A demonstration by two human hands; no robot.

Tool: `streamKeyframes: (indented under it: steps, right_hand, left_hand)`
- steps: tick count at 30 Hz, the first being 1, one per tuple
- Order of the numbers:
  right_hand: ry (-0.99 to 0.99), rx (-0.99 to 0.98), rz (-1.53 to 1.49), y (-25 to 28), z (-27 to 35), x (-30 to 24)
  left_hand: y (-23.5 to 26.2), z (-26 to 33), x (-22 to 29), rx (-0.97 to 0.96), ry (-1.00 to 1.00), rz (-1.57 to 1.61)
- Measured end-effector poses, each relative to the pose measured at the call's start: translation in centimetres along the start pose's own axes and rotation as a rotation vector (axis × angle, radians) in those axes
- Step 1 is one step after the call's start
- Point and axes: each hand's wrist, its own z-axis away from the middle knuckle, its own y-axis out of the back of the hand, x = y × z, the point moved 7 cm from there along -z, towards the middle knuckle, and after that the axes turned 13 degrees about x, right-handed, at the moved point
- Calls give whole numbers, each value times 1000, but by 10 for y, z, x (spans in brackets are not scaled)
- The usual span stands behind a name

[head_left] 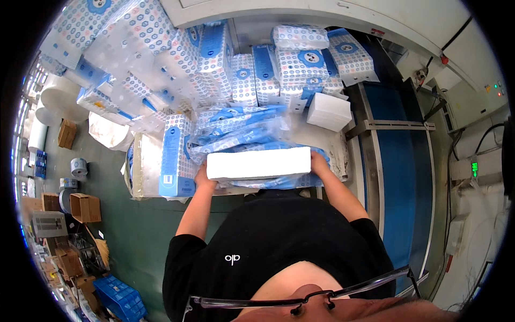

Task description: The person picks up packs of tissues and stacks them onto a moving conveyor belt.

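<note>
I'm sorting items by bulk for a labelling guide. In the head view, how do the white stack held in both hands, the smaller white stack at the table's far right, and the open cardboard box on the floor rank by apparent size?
1. White stack, held between the left hand and right hand: plainly the largest.
2. Smaller white stack and open cardboard box: they look alike, and they lie at different distances from the camera, so no ranking.

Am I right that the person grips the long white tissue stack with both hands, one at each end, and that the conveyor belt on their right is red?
Not quite. The head view shows the conveyor belt is blue, not red. The rest holds: the left hand and right hand grip the white tissue stack at its ends.
</note>
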Motion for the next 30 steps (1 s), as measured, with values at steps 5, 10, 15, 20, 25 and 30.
streamKeyframes:
  steps: [5,10,15,20,25,30]
  right_hand:
    - [-398,-211,-491,-3,28,-60]
    - [252,-91,-36,28,21,-101]
    - [72,32,187,1,-34,-85]
    - [-776,-78,-941,-6,-42,-11]
    - [-389,44,-744,64,46,-64]
    - [-43,-78,80,20,66,-31]
  left_hand:
    - [-2,5,8,-156,138,730]
    - [16,20,17,-347,152,959]
    - [6,14,44,-319,-30,539]
    - [-17,16,16,-451,178,713]
    - [-7,41,-5,-434,433,773]
    - [-32,50,-1,-396,265,629]
